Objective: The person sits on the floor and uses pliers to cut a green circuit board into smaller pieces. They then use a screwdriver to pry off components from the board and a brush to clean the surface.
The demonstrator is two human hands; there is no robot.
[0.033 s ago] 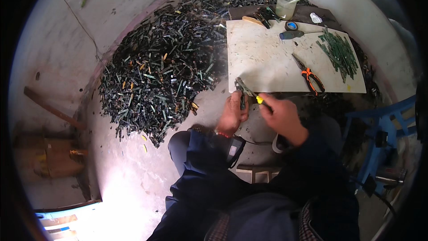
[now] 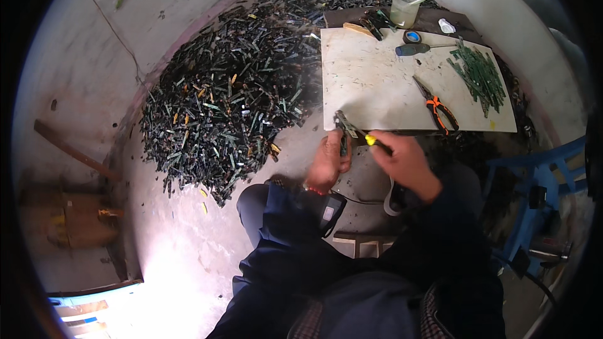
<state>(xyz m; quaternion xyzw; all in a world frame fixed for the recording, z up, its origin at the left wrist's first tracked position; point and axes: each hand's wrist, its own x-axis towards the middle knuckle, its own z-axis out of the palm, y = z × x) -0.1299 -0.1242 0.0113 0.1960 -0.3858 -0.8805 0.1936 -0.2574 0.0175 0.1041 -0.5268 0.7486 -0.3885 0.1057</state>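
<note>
Just off the near left corner of the white board [image 2: 377, 97], my left hand [image 2: 325, 164] is closed around a narrow dark strip [image 2: 343, 144], held roughly upright. My right hand [image 2: 405, 162] grips a tool with a yellow-and-black handle [image 2: 371, 140]. Its thin front end points left and meets the top of the strip; blur hides the exact contact and the tip's shape. Orange-and-black pliers [image 2: 436, 105] lie on the board to the right of my hands, with their handles parted. Beyond them is a pile of green strips [image 2: 478, 78].
A large heap of dark strips [image 2: 220, 100] covers the floor at left and back. Behind the board's middle are a screwdriver [image 2: 412, 49], a tape roll [image 2: 412, 37] and a clear plastic cup [image 2: 404, 9]. A blue stool [image 2: 534, 169] stands at right, cardboard boxes [image 2: 85, 220] at left.
My right hand and the tool have shifted slightly to the right. My left hand keeps the strip in nearly the same place.
</note>
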